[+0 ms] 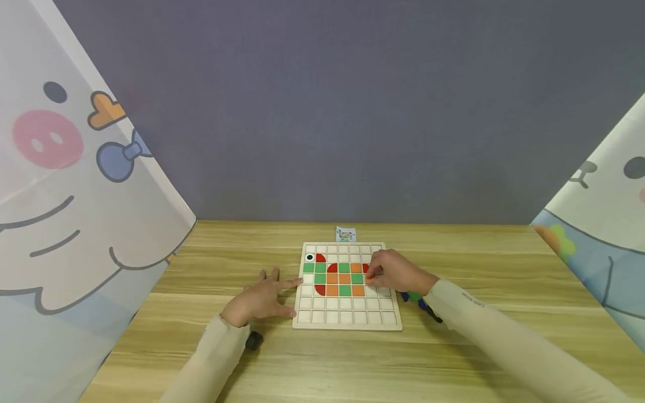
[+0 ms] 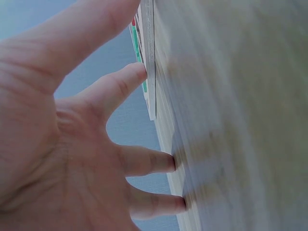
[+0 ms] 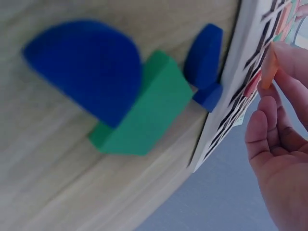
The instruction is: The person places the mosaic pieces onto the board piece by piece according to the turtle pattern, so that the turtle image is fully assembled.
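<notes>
A pale wooden grid board (image 1: 332, 317) lies on the table, with green, orange and red tiles and one eye tile (image 1: 309, 257) set in its cells. My right hand (image 1: 395, 271) pinches an orange tile (image 3: 269, 68) between thumb and index finger, close over the board's right side. A red tile (image 3: 251, 84) shows beside it in the right wrist view. My left hand (image 1: 262, 299) is spread at the board's left edge, index finger and thumb touching the rim. Its other fingers (image 2: 148, 160) rest on the table.
Beside the board's right edge, under my right forearm, lie blue pieces (image 3: 86, 67) and a green piece (image 3: 149, 110). A small printed card (image 1: 346, 234) sits behind the board. A grey panel (image 1: 363, 112) rises at the table's back, with printed cloth walls (image 1: 75, 224) at both sides.
</notes>
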The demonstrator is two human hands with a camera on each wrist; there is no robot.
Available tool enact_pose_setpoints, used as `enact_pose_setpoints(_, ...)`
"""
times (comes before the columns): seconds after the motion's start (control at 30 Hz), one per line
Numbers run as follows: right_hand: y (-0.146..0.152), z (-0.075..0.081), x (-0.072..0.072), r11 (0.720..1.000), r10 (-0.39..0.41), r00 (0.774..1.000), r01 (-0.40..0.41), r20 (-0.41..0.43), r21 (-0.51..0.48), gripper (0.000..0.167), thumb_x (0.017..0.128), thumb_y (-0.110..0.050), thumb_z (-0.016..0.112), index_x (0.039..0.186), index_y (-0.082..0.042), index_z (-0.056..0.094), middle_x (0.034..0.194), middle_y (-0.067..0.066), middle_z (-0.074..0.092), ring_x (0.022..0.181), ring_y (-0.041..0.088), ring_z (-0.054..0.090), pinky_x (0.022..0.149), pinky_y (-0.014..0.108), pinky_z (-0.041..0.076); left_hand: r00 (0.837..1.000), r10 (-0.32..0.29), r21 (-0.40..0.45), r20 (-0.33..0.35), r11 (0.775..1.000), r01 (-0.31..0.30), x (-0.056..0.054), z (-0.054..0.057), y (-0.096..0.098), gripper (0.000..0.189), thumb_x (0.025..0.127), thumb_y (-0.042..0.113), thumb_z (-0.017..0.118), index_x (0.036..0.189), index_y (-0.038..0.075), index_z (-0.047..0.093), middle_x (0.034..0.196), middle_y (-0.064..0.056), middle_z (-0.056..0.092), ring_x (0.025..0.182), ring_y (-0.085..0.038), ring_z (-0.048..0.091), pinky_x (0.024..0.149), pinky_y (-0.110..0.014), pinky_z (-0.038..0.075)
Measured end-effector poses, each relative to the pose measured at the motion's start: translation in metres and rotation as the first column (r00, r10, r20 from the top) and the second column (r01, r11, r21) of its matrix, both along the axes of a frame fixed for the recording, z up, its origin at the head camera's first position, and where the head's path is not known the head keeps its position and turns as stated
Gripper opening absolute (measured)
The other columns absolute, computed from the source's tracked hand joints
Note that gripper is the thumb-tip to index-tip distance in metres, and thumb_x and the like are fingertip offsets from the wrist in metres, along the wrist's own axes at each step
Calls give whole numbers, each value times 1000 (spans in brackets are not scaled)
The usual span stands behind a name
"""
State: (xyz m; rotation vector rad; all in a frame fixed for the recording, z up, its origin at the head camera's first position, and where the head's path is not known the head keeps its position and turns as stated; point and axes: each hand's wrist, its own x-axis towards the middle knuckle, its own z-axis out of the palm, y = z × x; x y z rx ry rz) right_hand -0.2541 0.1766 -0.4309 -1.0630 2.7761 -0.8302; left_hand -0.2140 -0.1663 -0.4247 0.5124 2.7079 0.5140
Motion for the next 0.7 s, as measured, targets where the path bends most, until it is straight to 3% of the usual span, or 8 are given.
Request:
enact_pose_setpoints(0.23, 2, -1, -3, 1000, 7, 1000, -7, 27, 7, 5, 78, -15, 78, 82, -16, 75, 83, -8, 60, 73, 6, 53, 65, 25, 48, 1000, -7, -12, -5, 1000, 7, 1, 1, 2, 73, 75, 44, 77, 141, 34, 46, 148, -33, 15, 131, -59, 8, 83, -82, 14)
enact_pose_setpoints(0.57, 3, -4, -3, 999, 42, 999, -42, -21, -6, 7, 78, -13, 77, 85, -15, 76, 84, -8, 60, 74, 6, 53, 65, 25, 48, 1000, -3, -6, -5, 1000, 3, 0, 1, 3, 73, 75, 42, 78, 140, 34, 46, 148, -34, 15, 131, -60, 8, 82, -83, 13)
enact_pose_setpoints(0.7, 2, -5, -1, 999, 37, 999, -37, 7, -30, 8, 80, -12, 76, 87, -13, 76, 85, -6, 61, 74, 6, 53, 64, 25, 48, 1000, -1, -5, 0, 1000, 1, 0, 2, 3, 73, 75, 42, 77, 141, 34, 46, 148, -34, 15, 131, -59, 8, 83, -82, 13)
